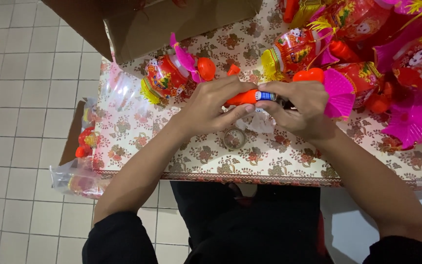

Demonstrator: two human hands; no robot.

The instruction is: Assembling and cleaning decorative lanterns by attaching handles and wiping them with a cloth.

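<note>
Both hands meet over the middle of the table. The left hand has its fingers curled around an orange plastic handle, thumb pressed along its lower side. The right hand pinches the same handle at its blue-banded end, fingertips closed tight on it. The handle is held just above the tablecloth, a cream cloth with a brownish flower pattern and a darker border along the near edge.

Just below the hands lies a roll of clear tape, flat on the cloth. To the left a red toy lantern with a pink fan lies on its side; a heap of similar lanterns fills the far right. A cardboard box stands at the far edge. The floor is pale square tile, and a plastic bag of more toys sits beside the table's left side.
</note>
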